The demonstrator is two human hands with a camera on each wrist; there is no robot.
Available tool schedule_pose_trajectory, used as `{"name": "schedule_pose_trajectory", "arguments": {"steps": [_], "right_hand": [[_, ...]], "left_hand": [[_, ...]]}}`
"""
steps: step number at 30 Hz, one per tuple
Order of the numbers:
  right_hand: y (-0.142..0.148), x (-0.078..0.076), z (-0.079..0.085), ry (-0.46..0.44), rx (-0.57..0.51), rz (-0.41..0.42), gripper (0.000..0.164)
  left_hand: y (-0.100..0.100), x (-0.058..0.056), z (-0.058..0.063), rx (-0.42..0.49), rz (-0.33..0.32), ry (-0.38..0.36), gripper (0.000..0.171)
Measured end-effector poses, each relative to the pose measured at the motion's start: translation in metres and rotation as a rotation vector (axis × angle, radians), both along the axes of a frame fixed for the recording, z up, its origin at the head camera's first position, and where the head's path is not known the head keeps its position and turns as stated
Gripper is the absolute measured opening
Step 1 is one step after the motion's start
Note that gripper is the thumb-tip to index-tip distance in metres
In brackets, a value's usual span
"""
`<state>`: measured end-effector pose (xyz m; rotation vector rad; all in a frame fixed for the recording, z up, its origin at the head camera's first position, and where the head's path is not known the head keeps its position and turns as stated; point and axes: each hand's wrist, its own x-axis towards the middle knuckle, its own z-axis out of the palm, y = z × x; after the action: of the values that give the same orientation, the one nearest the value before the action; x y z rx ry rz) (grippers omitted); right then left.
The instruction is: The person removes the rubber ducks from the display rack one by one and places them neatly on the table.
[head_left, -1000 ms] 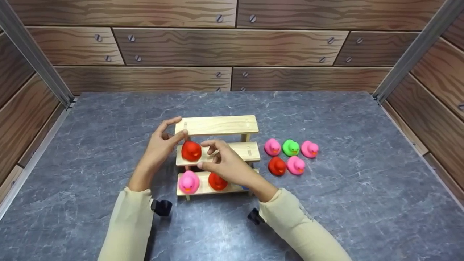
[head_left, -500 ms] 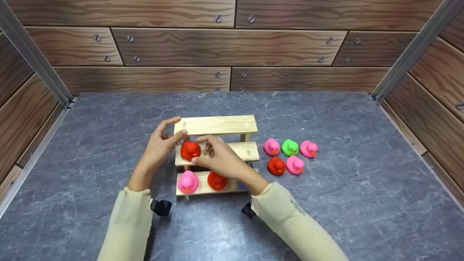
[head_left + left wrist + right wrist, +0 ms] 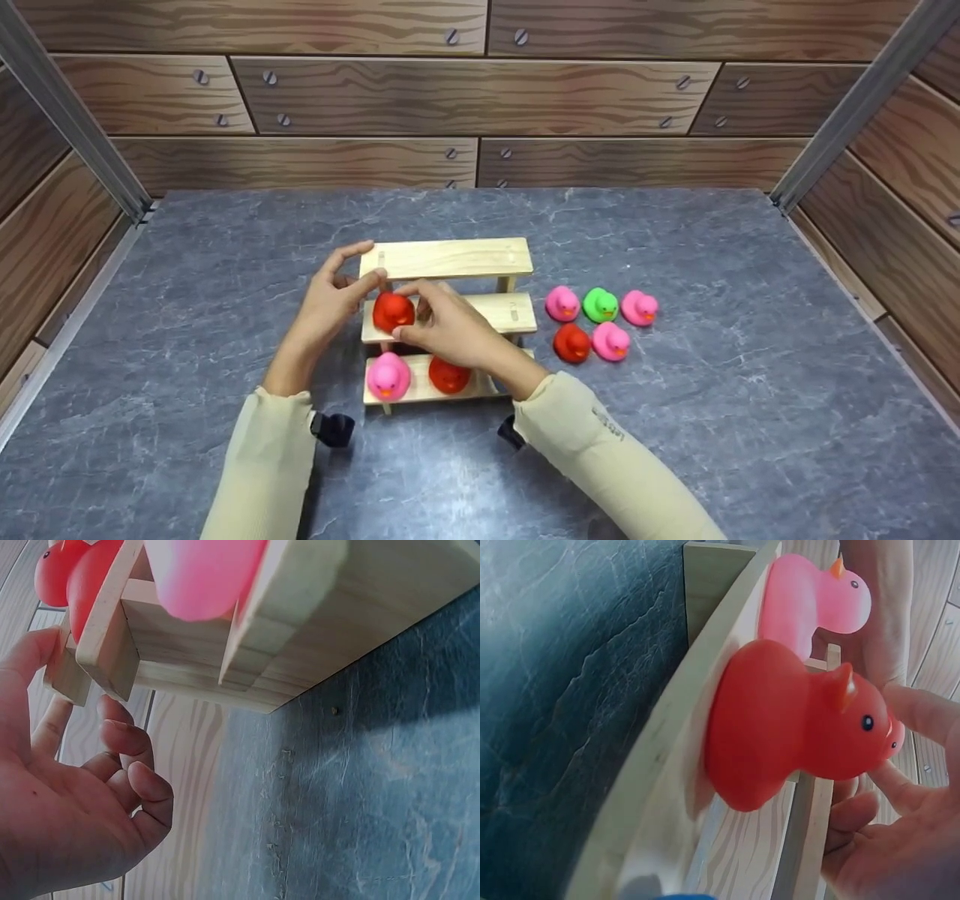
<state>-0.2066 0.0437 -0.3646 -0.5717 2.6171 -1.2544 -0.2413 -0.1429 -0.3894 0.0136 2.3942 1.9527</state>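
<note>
A three-step wooden shelf (image 3: 450, 259) stands mid-table. My left hand (image 3: 326, 296) pinches the left end of its top board between thumb and index finger; the other fingers curl below in the left wrist view. A red rubber duck (image 3: 391, 310) sits at the left of the middle step, and my right hand (image 3: 457, 324) pinches it from the right with thumb and index finger. On the bottom step are a pink rubber duck (image 3: 388, 376) at the left and another red rubber duck (image 3: 448, 377) beside it, which blocks much of the right wrist view.
Right of the shelf, several ducks form two rows: a pink duck (image 3: 562, 304), a green duck (image 3: 600, 305) and another pink one behind, a red duck (image 3: 572, 343) and a pink one in front. A blue edge (image 3: 686, 897) shows low in the right wrist view.
My right hand has moved left along the middle step, and its thumb and index finger have closed on the red rubber duck there. The left hand stays at the top board.
</note>
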Motion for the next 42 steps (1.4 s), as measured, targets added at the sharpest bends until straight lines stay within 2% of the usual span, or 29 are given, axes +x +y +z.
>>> {"name": "schedule_pose_trajectory", "arguments": {"steps": [11, 21, 34, 42], "right_hand": [[0.001, 0.001, -0.002, 0.022, -0.025, -0.016, 0.037], [0.01, 0.001, 0.0, -0.028, -0.105, 0.002, 0.037], [0.032, 0.008, 0.017, -0.074, -0.204, -0.001, 0.039], [0.06, 0.013, 0.025, -0.027, -0.204, -0.017, 0.038]], "left_hand": [[0.0, -0.001, -0.002, -0.005, 0.0, 0.004, 0.051], [-0.001, -0.001, -0.002, 0.033, -0.002, -0.013, 0.051], [-0.001, -0.001, -0.002, 0.033, 0.015, -0.003, 0.052], [-0.001, 0.0, -0.002, 0.008, 0.014, -0.018, 0.054]]}}
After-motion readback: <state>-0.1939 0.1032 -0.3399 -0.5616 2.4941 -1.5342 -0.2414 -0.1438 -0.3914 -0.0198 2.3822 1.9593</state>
